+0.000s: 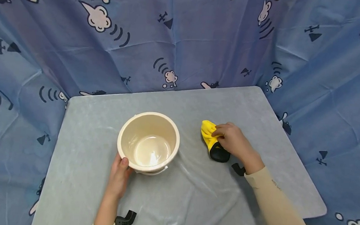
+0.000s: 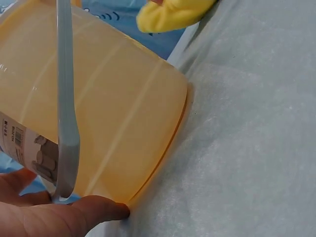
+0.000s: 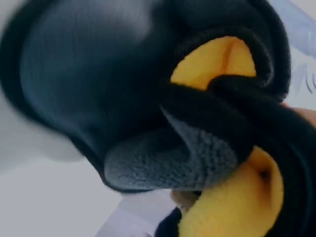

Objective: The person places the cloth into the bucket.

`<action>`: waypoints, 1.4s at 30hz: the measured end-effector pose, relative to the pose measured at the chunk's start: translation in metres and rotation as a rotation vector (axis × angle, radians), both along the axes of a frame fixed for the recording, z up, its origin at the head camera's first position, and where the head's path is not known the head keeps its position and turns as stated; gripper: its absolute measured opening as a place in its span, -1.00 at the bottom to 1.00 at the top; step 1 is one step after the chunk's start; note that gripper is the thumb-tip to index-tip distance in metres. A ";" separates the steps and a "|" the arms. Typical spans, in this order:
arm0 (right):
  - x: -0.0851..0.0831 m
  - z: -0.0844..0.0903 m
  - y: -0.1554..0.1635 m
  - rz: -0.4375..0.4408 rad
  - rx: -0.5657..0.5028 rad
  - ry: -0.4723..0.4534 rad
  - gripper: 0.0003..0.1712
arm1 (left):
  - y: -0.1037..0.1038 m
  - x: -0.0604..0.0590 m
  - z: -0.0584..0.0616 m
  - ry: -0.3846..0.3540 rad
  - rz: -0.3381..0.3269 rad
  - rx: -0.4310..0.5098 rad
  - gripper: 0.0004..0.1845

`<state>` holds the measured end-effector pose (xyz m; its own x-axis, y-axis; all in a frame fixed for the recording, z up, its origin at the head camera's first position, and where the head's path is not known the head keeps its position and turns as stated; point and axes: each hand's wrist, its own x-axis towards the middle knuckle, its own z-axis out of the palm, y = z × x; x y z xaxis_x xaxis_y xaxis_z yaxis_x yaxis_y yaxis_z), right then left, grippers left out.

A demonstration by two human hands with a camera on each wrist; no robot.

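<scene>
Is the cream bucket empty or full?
Empty: in the head view, the cream bucket shows its bare inside, with nothing lying there.

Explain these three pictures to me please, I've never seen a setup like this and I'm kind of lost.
There's no machine here, just a person's two bare hands. The wide picture comes from a camera worn on the head, looking forward and down. The other two come from cameras worn on the wrists, so each shows one hand's work up close. In front is a grey table, with blue patterned cloth hanging around it. The left hand holds the side of a cream bucket, whose base appears to rest on the table; the left wrist picture shows its label and pale handle. The right hand grips a soft yellow and black item; I can't tell exactly what it is.
</scene>
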<state>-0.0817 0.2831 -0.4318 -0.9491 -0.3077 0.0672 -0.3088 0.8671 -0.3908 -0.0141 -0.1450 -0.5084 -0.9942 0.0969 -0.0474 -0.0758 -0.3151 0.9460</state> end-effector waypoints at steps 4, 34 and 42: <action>-0.012 0.029 0.004 0.031 -0.029 0.144 -0.72 | -0.002 -0.002 -0.001 0.000 -0.002 -0.001 -0.08; -0.016 0.143 -0.164 0.854 -0.026 0.672 -0.78 | -0.003 -0.005 -0.002 -0.009 0.036 0.007 -0.11; -0.017 0.105 -0.185 0.942 0.088 0.595 -0.72 | -0.003 -0.005 -0.003 -0.005 0.005 -0.023 -0.12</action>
